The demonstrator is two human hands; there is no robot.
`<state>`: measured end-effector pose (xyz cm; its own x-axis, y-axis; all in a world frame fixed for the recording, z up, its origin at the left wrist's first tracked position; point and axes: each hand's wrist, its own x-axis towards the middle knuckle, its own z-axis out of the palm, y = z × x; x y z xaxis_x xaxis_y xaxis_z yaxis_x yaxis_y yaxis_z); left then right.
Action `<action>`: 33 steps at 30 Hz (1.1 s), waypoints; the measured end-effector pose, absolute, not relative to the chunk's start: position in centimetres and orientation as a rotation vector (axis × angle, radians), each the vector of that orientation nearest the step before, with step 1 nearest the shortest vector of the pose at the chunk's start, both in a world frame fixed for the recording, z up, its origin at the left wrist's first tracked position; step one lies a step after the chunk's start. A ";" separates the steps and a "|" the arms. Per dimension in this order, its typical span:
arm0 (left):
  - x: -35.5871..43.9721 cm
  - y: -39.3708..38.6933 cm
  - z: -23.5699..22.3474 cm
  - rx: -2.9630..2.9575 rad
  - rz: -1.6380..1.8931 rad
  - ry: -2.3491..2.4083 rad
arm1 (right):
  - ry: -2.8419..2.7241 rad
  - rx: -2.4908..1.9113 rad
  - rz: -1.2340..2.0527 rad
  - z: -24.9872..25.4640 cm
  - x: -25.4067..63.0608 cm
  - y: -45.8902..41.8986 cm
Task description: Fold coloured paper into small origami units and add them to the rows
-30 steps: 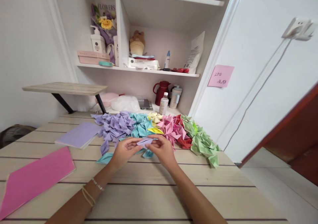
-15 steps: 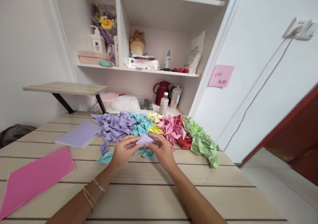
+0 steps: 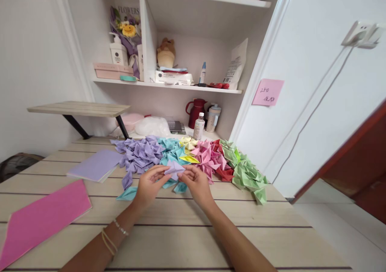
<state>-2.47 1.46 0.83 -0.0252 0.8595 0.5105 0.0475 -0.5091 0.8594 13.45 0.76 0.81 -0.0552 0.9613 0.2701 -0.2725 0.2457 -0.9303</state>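
A small folded piece of purple origami paper (image 3: 175,168) is held up between both hands, just in front of the pile. My left hand (image 3: 150,185) pinches its left side between thumb and fingers. On the other side, the fingertips of my right hand (image 3: 197,183) grip its right end. Behind it lie many folded paper boats, grouped by colour: purple boats (image 3: 141,153), blue boats (image 3: 170,149), yellow ones (image 3: 189,158), pink ones (image 3: 208,157), red ones (image 3: 225,174) and green ones (image 3: 249,175). One blue boat (image 3: 127,193) rests beside my left wrist.
On the left of the slatted table (image 3: 169,244) lie a stack of purple paper (image 3: 93,165) and pink paper sheets (image 3: 48,219). A raised wooden stand (image 3: 80,108) stands behind them. A bottle (image 3: 199,126) and a red jug (image 3: 196,113) stand behind the pile.
The purple paper showed a flat triangle before; now its folds have opened into a shape with several points. Both hands have stayed in nearly the same place.
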 end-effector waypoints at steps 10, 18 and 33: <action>-2.6 1.1 1.2 1.635 1.562 1.065 | -1.425 -0.842 0.976 1.5 13.9 0.3; -2.5 1.1 1.8 1.507 1.448 1.030 | -1.405 -0.839 0.909 1.6 13.9 0.3; -3.0 1.0 1.9 1.819 1.326 1.047 | -1.875 -0.919 0.360 2.3 15.3 0.2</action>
